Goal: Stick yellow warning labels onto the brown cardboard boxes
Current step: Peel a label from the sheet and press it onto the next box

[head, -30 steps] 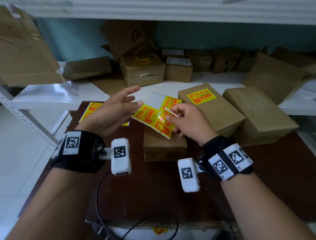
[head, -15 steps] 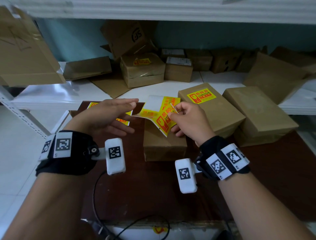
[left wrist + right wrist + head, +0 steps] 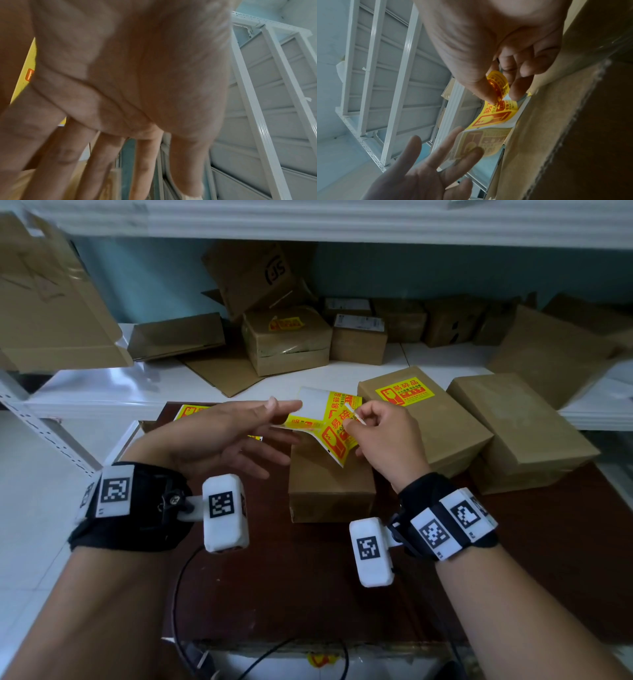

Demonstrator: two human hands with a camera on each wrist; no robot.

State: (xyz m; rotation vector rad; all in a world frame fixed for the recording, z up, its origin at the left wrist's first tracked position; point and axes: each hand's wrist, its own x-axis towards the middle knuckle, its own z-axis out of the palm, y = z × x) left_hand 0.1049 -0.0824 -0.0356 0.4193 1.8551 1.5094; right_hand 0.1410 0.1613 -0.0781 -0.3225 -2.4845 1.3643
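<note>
R hand point(image 3: 383, 436) pinches label corner point(image 3: 352, 410) on label sheet point(image 3: 329, 419) w/ thumb+index | L hand point(image 3: 219, 436) flat, fingers straight, steadying sheet's 9 o'clock edge | sheet hovers over bare box point(image 3: 329, 484) at table point(image 3: 308, 594) ctr | tip: peel slow, low angle, keep sheet taut, avoid glue folding on itself.

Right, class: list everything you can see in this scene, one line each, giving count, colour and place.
label sheet: one, yellow and red on white backing, held above the table.
second label sheet: one, yellow, on the table behind the left hand.
plain box: one, brown, mid-table under the sheet.
labelled box: one, brown with a yellow label, right of it.
unlabelled box: one, brown, far right.
table: one, dark brown.
shelf: white, behind, piled with more brown boxes.
wrist cameras: two, white.
left hand: fingers straight, touching the sheet.
right hand: pinching a label corner.
</note>
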